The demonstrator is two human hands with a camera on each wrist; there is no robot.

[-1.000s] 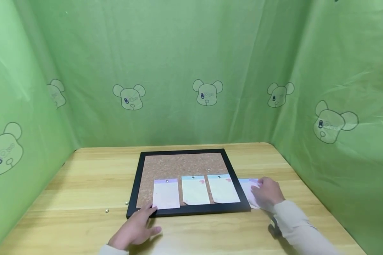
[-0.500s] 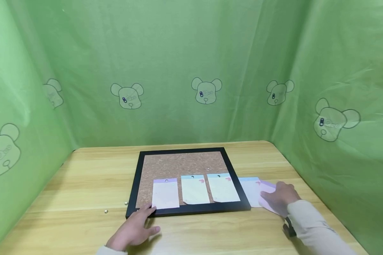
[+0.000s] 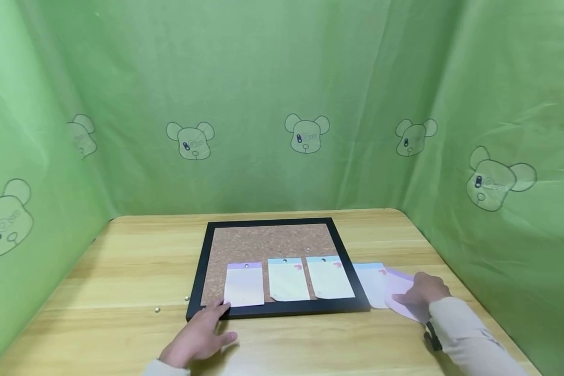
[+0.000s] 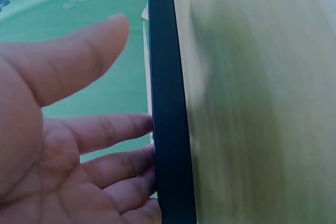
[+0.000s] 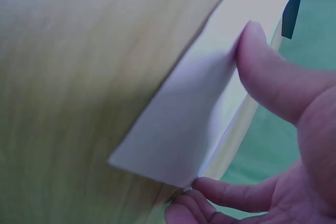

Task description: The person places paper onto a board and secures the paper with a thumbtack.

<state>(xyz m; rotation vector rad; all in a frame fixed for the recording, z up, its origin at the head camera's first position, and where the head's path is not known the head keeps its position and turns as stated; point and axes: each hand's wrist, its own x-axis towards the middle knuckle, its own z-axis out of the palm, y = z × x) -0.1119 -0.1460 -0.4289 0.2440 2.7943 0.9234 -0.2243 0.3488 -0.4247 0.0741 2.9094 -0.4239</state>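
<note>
A cork board (image 3: 274,241) in a black frame lies on the table. Pinned along its front half are a purple-topped note sheet (image 3: 244,287) and two blue-topped note sheets (image 3: 288,282). My left hand (image 3: 199,334) rests its straight fingertips on the frame's front left edge, thumb held apart. Right of the board, my right hand (image 3: 423,295) holds a loose purple-topped note sheet (image 3: 399,287) between thumb and fingers. In the right wrist view that sheet (image 5: 168,124) bows slightly, its thumb on the face and a finger at the edge. Beside it lies a blue-topped sheet (image 3: 372,284).
Two small silver pushpins lie left of the board, the nearer pushpin (image 3: 157,309) and the farther one (image 3: 187,298). Green curtains (image 3: 263,183) close off the table's (image 3: 122,250) back and sides.
My right hand has slid the purple-topped sheet to the right, off the blue-topped sheet, which now shows more. The left hand stays on the frame.
</note>
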